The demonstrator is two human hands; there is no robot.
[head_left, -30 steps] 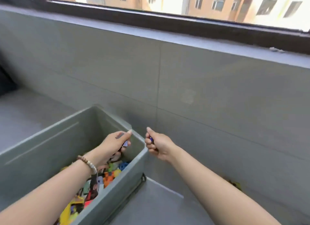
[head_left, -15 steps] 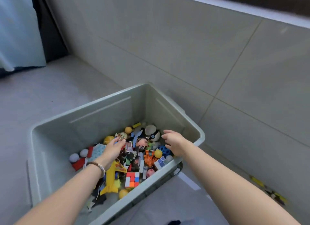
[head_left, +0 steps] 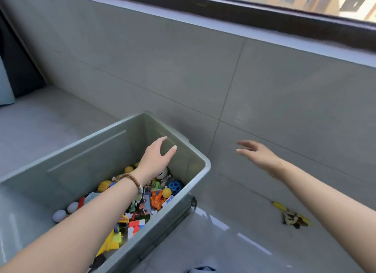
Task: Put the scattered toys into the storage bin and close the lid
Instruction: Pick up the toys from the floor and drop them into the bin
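We held our left hand (head_left: 155,158) w/ fingers spread, empty, above the grey-green plastic storage bin (head_left: 201,172) of toys; right hand (head_left: 257,155) spread, empty, beside it.

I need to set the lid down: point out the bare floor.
Bare floor runs between the bin and the loose toys by the wall, and again left of the bin. Inside the bin it is crowded, bare only at its near-left end.

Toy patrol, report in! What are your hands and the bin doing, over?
Left hand open, empty, over open storage bin. Right hand open, empty, outside it. Toys on floor by wall. No lid in view.
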